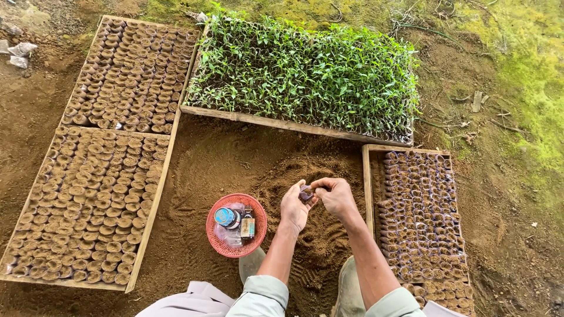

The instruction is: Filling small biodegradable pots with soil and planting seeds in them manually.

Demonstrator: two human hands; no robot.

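Note:
My left hand (294, 206) and my right hand (336, 195) meet above a loose pile of brown soil (320, 232). Between their fingertips they pinch a small dark plastic seedling bag (306, 193) with soil in it. Both hands hold it a little above the pile. My sleeves are pale grey-green, and my knees show at the bottom edge.
A small red basket (218, 240) with a round tin, a lighter and plastic sits left of my hands. Wooden trays of soil-filled bags lie at left (94, 202), far left (132, 73) and right (420, 214). A tray of green seedlings (305, 73) stands ahead. Mossy ground at right.

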